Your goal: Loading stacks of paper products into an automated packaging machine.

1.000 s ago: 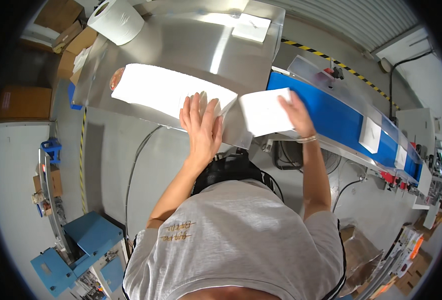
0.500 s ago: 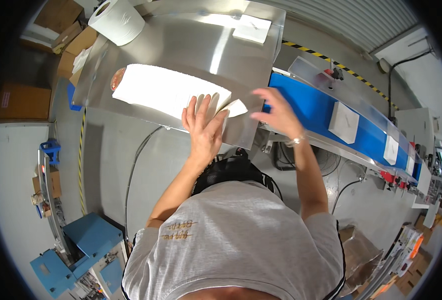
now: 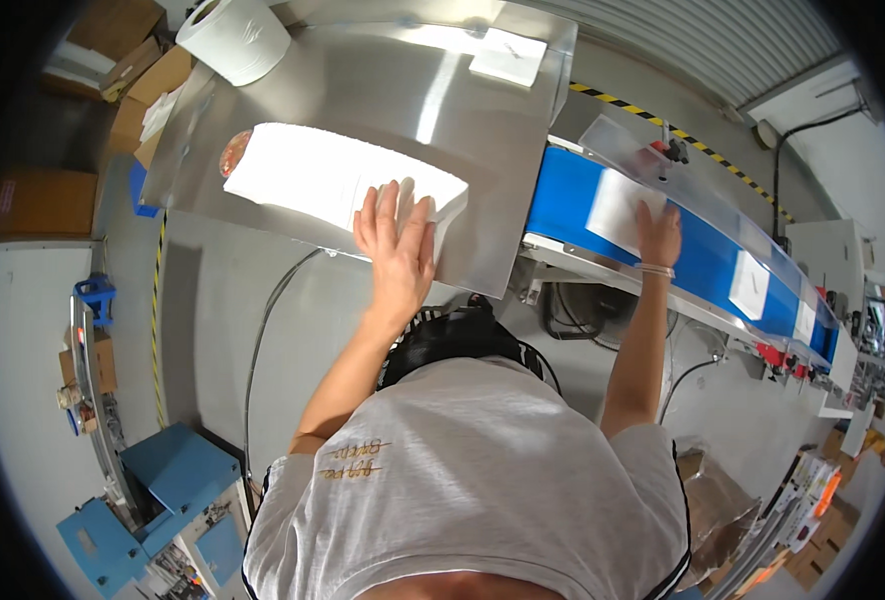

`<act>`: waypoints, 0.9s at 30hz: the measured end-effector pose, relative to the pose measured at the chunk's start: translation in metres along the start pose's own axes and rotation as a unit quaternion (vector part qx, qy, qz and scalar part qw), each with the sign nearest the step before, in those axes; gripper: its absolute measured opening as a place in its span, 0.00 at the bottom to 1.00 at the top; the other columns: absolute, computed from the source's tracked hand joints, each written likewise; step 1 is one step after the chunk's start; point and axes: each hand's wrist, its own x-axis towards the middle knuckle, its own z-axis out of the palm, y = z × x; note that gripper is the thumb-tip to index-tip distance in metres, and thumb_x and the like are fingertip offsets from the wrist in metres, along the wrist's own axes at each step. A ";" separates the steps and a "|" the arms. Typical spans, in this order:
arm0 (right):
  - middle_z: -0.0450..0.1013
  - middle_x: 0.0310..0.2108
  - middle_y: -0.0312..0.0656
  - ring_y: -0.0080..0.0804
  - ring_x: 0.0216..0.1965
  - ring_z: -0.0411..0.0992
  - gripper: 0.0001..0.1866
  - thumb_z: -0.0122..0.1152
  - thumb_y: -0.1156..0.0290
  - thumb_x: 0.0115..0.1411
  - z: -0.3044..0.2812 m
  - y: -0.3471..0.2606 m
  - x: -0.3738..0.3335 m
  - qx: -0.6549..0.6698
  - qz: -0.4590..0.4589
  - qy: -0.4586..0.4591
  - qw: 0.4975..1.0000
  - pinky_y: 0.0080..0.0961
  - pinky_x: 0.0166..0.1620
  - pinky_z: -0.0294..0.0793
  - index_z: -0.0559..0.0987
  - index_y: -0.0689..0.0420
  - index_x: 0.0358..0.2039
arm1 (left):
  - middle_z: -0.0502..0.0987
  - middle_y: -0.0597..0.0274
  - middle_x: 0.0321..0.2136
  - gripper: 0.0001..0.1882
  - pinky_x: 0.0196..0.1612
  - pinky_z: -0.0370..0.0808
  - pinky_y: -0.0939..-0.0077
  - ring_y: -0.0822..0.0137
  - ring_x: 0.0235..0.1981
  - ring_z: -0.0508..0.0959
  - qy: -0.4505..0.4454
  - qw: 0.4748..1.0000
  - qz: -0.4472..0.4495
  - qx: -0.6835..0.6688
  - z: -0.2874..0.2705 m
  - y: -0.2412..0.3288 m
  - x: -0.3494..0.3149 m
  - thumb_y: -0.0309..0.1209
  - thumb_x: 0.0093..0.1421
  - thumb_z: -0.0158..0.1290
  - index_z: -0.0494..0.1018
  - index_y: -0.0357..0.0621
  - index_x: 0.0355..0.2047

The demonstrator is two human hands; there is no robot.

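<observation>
A long row of white folded leaflets [image 3: 303,175] lies packed together on the steel table. My left hand [image 3: 395,240] rests on its right end, fingers stretched out over the near top edge. To the right, my right hand [image 3: 660,235] is over the blue conveyor belt [image 3: 563,195], its fingers curled at the right edge of a single white leaflet [image 3: 618,208]. That leaflet lies on or just above the belt; the exact contact is blurred. Farther along the belt lies another white leaflet [image 3: 750,285], with one more beyond it.
A small white stack [image 3: 509,56] sits at the steel table's [image 3: 363,85] far right corner. A white roll [image 3: 233,42] stands at the far left. Something round and reddish [image 3: 234,153] touches the row's left end. A clear guard [image 3: 703,215] runs along the belt's far side.
My right hand has moved right from the table's edge to the belt, where a leaflet is now under its fingers. Leaflets on the belt have travelled right. My left hand has shifted slightly left.
</observation>
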 end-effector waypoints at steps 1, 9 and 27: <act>0.73 0.36 0.53 0.48 0.36 0.72 0.27 0.60 0.49 0.54 -0.009 -0.010 -0.006 0.003 -0.003 -0.003 1.000 0.40 0.41 0.71 0.73 0.62 0.42 | 0.60 0.48 0.58 0.17 0.60 0.47 0.42 0.42 0.61 0.54 0.003 1.000 0.006 -0.018 0.003 -0.002 -0.002 0.23 0.55 0.54 0.74 0.45 0.46; 0.64 0.51 0.40 0.35 0.51 0.66 0.27 0.70 0.68 0.47 -0.066 -0.186 -0.053 0.421 -0.246 -0.399 0.776 0.27 0.49 0.70 0.72 0.51 0.48 | 0.60 0.53 0.60 0.15 0.60 0.45 0.41 0.43 0.63 0.52 -0.021 0.999 0.039 -0.030 -0.002 -0.006 -0.005 0.24 0.53 0.55 0.78 0.51 0.42; 0.73 0.39 0.52 0.49 0.42 0.71 0.28 0.64 0.55 0.52 -0.044 -0.066 -0.012 -0.101 -0.065 0.115 0.986 0.39 0.46 0.70 0.69 0.58 0.48 | 0.62 0.51 0.58 0.20 0.61 0.51 0.50 0.44 0.61 0.56 0.007 1.000 0.022 -0.003 -0.004 -0.015 -0.002 0.22 0.53 0.55 0.75 0.48 0.48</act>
